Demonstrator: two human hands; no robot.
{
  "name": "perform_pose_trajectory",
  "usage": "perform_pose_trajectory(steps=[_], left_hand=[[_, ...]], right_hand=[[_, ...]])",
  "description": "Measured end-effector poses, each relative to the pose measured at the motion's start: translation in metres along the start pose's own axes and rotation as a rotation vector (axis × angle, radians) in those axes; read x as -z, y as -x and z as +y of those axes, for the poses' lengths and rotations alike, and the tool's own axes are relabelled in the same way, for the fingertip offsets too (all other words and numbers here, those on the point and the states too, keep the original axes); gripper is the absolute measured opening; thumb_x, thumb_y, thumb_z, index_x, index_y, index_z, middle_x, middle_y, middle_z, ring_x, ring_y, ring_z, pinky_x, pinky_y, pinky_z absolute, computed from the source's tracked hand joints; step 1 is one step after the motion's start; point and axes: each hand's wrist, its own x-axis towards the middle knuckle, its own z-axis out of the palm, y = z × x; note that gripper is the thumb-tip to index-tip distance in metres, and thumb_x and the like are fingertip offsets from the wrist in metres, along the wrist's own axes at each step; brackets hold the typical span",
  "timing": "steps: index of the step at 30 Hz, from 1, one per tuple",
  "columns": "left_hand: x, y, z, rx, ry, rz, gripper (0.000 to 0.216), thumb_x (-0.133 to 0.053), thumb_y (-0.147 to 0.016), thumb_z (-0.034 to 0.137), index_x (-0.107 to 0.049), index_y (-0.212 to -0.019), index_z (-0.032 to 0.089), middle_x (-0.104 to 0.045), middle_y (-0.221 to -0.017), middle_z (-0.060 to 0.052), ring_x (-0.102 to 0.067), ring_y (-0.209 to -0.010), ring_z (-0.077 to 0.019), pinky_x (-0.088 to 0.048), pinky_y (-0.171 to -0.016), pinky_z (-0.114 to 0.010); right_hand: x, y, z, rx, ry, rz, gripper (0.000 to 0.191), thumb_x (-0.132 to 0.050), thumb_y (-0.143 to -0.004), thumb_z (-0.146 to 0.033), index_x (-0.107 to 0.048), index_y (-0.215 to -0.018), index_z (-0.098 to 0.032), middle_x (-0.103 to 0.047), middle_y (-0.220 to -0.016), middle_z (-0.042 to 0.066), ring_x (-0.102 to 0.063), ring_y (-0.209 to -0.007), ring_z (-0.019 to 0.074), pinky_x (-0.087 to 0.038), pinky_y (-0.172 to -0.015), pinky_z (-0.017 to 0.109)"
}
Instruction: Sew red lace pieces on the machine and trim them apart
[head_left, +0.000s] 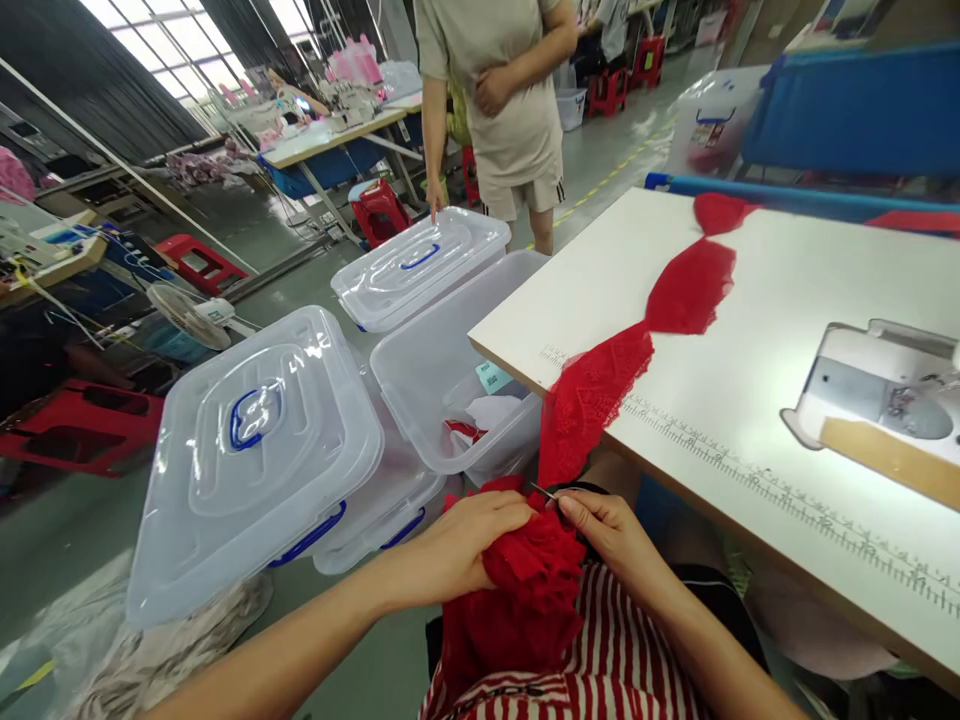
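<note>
On striped lap (630, 650), ruffled red cloth (529, 580) bunched under left hand (469, 540), thumb and fingers gripping folds. Right hand (604, 522) pinches thin metal tool (545, 492), tip beside lacy strip (592, 400); contact hard to tell. Good practice, looks to me: cloth steady, tip clear of fingers, lace unsnagged. Strip, scalloped-edged and sheer, runs up onto smooth white table (570, 285). Beyond, rounded translucent plastic box (442, 345); farther, person (495, 115) standing, forearm across middle.

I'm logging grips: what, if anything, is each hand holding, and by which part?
The left hand holds the red cloth by its bunched folds. The right hand pinches a thin metal tool by its near end.
</note>
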Motion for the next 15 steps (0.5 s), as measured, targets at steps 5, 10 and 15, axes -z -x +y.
perform_pose_trajectory(steps=[5,10,15], left_hand=[[0.002,-0.008,-0.001,0.011,0.01,-0.045,0.011,-0.063,-0.085,0.021,-0.054,-0.091,0.019,-0.061,-0.095,-0.002,-0.054,-0.088,-0.0185,-0.039,-0.078,-0.027],[0.004,-0.012,0.009,0.042,0.018,-0.077,0.011,-0.063,-0.084,0.022,-0.054,-0.088,0.019,-0.062,-0.094,-0.001,-0.055,-0.086,-0.0176,-0.039,-0.078,-0.027],[0.055,-0.013,0.049,-0.056,0.208,-0.178,0.018,-0.066,-0.08,0.023,-0.061,-0.097,0.018,-0.067,-0.097,-0.002,-0.06,-0.089,-0.0192,-0.046,-0.079,-0.027]], right_hand=[[0.001,0.007,0.001,0.006,-0.028,0.028,0.052,-0.055,-0.082,-0.066,-0.06,-0.064,-0.017,-0.052,-0.066,0.0,-0.043,-0.066,0.0153,-0.037,-0.065,0.028],[0.002,0.013,0.002,-0.047,-0.116,0.073,0.053,-0.057,-0.079,-0.068,-0.066,-0.07,-0.017,-0.049,-0.065,0.0,-0.04,-0.063,0.0141,-0.034,-0.062,0.027],[0.015,0.023,0.023,-0.08,-0.022,0.1,0.06,-0.052,-0.078,-0.075,-0.065,-0.069,-0.017,-0.037,-0.057,-0.003,-0.032,-0.057,0.0128,-0.03,-0.056,0.026]])
